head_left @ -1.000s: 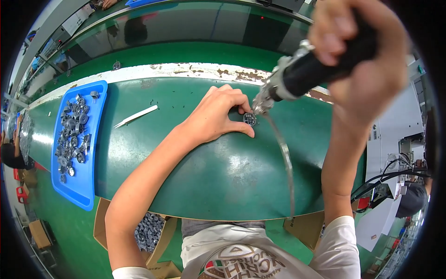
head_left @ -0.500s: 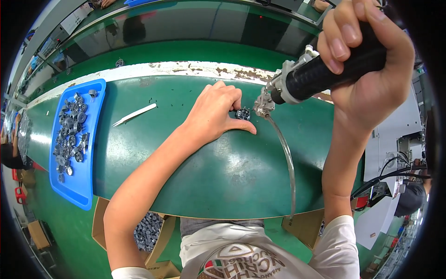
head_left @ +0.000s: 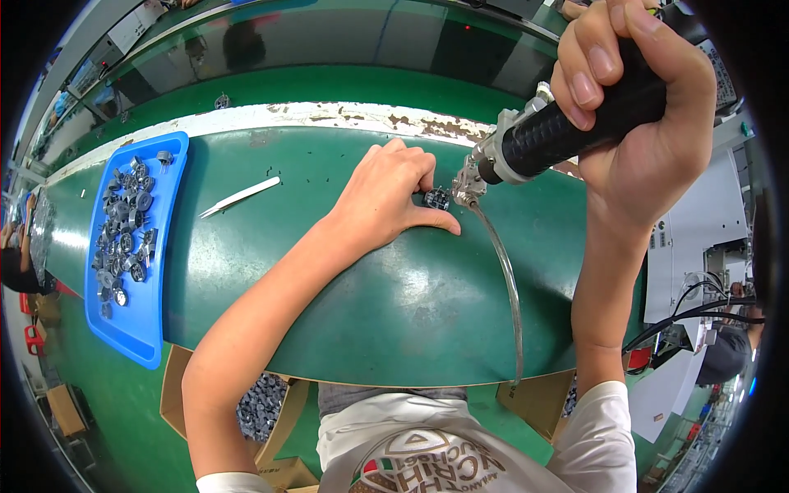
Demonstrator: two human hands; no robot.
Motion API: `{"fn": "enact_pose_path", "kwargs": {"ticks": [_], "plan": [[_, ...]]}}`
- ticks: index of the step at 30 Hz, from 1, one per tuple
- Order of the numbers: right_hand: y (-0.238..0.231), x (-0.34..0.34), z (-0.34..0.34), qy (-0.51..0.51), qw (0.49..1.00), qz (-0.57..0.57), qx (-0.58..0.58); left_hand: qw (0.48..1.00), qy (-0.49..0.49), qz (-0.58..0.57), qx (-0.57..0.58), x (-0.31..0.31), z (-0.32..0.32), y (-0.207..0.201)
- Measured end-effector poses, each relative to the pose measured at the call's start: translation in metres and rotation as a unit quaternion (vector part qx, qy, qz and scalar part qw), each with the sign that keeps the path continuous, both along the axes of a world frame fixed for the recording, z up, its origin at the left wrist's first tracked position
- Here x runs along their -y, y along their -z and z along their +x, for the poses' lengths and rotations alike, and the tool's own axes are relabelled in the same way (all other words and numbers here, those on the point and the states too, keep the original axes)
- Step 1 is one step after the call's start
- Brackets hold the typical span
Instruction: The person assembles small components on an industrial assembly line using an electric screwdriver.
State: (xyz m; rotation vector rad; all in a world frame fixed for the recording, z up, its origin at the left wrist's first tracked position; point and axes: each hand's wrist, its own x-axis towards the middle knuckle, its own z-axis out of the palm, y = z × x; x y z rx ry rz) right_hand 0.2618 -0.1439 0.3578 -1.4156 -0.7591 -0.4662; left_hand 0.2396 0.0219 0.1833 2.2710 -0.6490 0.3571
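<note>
My left hand [head_left: 386,193] rests on the green tabletop, with thumb and fingers closed around a small round dark-grey part [head_left: 437,199]. Much of that part is hidden by the fingers. Up at the right, my right hand [head_left: 637,115] is wrapped around the black body of a powered screwdriver [head_left: 542,140]. Its metal nose [head_left: 468,185] points down just right of the round part; whether they touch I cannot tell. From the nose a clear hose [head_left: 508,271] curves down to the table's near edge.
A blue tray [head_left: 152,349] of similar round parts stands at the left. White tweezers [head_left: 240,197] lie between it and my left arm, with tiny dark screws scattered beyond. A chipped white ledge [head_left: 288,113] borders the far side. Cardboard boxes [head_left: 283,423] sit below the near edge.
My right hand and the screwdriver have shifted slightly left. The round part in my left hand has moved a little right and up, closer to the screwdriver's nose.
</note>
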Motion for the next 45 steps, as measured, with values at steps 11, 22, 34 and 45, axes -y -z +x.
{"fn": "enact_pose_path", "kwargs": {"ticks": [11, 22, 34, 45], "plan": [[0.001, -0.001, -0.002, 0.012, 1.0, -0.008, -0.004, 0.999, 0.0, 0.016, -0.035, -0.001, 0.0, -0.004], [0.005, -0.013, -0.001, -0.019, 0.995, 0.03, -0.098, 0.998, -0.02, 0.039, -0.038, 0.004, 0.0, -0.005], [-0.026, 0.046, -0.005, -0.226, 0.972, 0.052, -0.029, 0.989, -0.084, 0.114, 0.043, -0.036, -0.034, -0.038], [-0.023, 0.063, -0.009, -0.121, 0.991, 0.048, -0.005, 0.84, -0.479, 0.25, 0.052, -0.234, -0.09, -0.075]]}}
